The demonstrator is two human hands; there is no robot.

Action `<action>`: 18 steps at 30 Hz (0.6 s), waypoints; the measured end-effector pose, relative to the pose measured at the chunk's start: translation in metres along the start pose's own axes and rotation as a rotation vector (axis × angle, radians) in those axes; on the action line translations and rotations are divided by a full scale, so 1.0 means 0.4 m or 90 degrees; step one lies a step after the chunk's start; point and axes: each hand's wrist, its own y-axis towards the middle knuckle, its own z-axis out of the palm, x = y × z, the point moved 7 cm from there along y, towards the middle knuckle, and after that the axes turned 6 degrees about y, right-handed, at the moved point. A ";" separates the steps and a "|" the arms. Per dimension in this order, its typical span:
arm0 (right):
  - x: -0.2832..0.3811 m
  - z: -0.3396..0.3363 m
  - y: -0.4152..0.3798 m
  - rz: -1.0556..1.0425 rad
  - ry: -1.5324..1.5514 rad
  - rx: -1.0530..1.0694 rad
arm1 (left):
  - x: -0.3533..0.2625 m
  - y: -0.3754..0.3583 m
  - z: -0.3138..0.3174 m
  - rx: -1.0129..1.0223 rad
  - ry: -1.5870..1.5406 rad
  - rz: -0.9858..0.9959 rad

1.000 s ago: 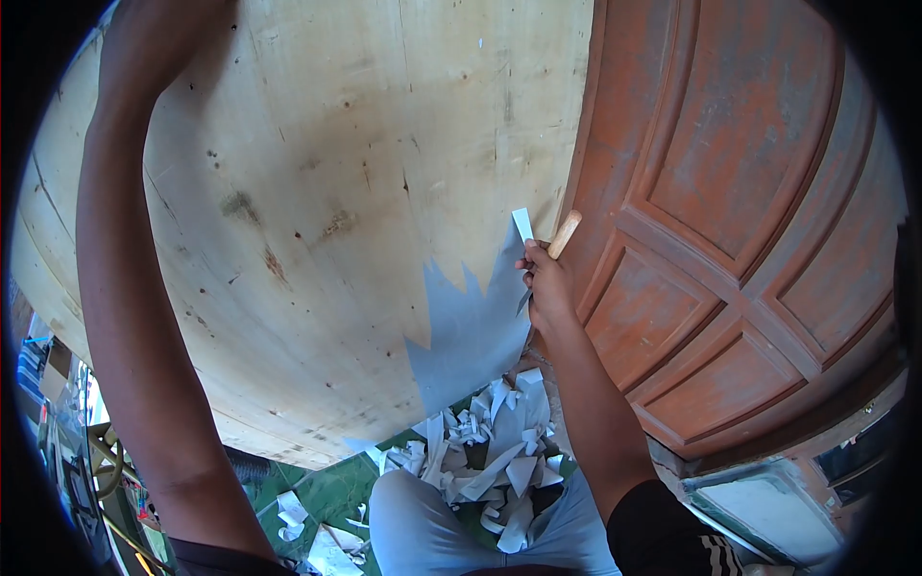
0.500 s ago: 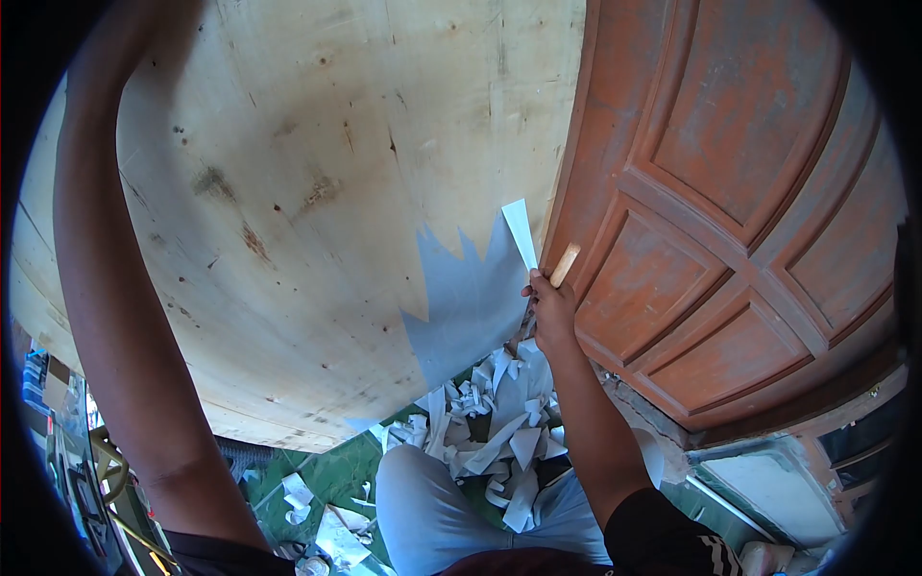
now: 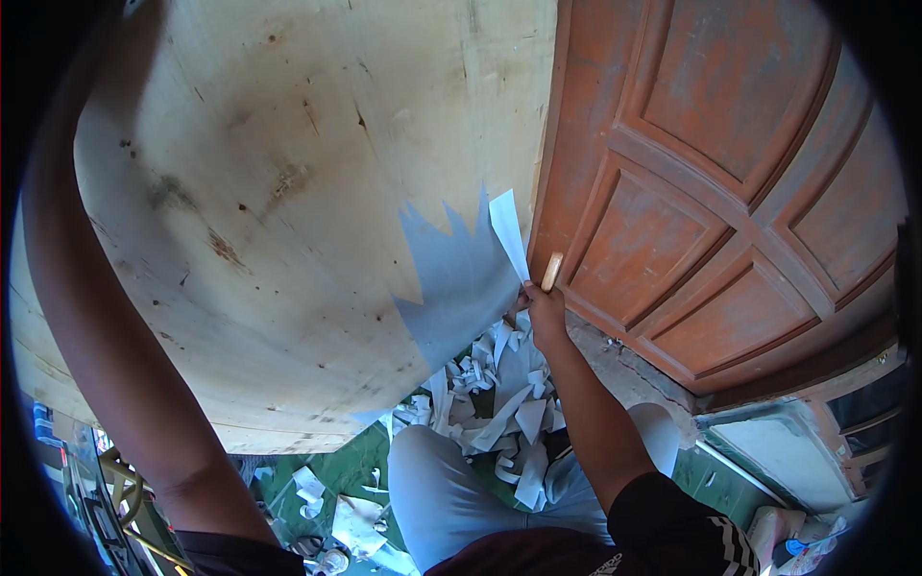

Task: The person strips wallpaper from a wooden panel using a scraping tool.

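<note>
My right hand (image 3: 545, 309) is closed on the lower end of a whitish peeled strip (image 3: 508, 228), beside the right edge of a large wooden board (image 3: 298, 250). The same hand also holds a tool by its pale wooden handle (image 3: 552, 272); the tool's working end is hidden. A jagged patch of grey covering (image 3: 451, 278) clings to the board's lower right part, and the strip's upper end meets its right side. My left arm (image 3: 115, 326) reaches up along the board's left side, its hand beyond the top of the view.
Curled scraps (image 3: 499, 413) are heaped below the board, between my knees. More torn pieces (image 3: 357, 523) lie on the green floor (image 3: 288, 504). A reddish-brown panelled door (image 3: 653, 250) stands close on the right. Clutter with a yellowish curved frame (image 3: 123, 490) stands lower left.
My right hand has come slightly down and left with the strip, which shows wider now. The view has shifted a little, with the board and door sitting further left.
</note>
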 end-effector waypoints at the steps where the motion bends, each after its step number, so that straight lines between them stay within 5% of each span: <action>1: -0.025 -0.023 -0.008 0.013 -0.016 -0.013 | 0.032 0.039 0.037 -0.047 0.043 -0.022; 2: -0.047 -0.048 -0.021 0.024 -0.033 -0.026 | 0.047 0.062 0.047 -0.095 0.085 -0.047; 3: -0.068 -0.069 -0.028 0.035 -0.049 -0.037 | 0.013 0.017 -0.002 0.054 0.089 0.124; 7: -0.143 -0.125 -0.029 0.002 -0.035 -0.052 | 0.123 0.189 0.060 0.051 0.113 0.100; 18: -0.241 -0.285 -0.032 0.062 -0.177 -0.127 | 0.083 0.167 0.052 0.011 0.148 0.123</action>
